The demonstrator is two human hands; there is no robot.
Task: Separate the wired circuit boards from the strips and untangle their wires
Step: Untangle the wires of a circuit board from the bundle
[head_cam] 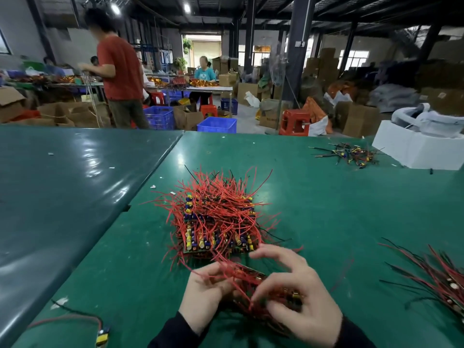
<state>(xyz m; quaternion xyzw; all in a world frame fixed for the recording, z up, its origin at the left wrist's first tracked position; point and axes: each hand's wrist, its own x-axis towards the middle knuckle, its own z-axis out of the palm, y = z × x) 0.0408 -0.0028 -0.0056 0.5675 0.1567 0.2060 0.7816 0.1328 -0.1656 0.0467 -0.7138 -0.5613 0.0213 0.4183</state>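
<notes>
Strip of boards w/ red wires sits btwn both hands, near edge of green counter; blurred, details hard to make out. Left hand curls fingers round its left end; right hand pinches wires on top. Big wired pile just beyond. Right-side bundle cut off by frame. Warehouse behind: cardboard boxes, blue crates. No legible writing.

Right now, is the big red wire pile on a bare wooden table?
No, the pile of wired boards lies on a green table.
</notes>
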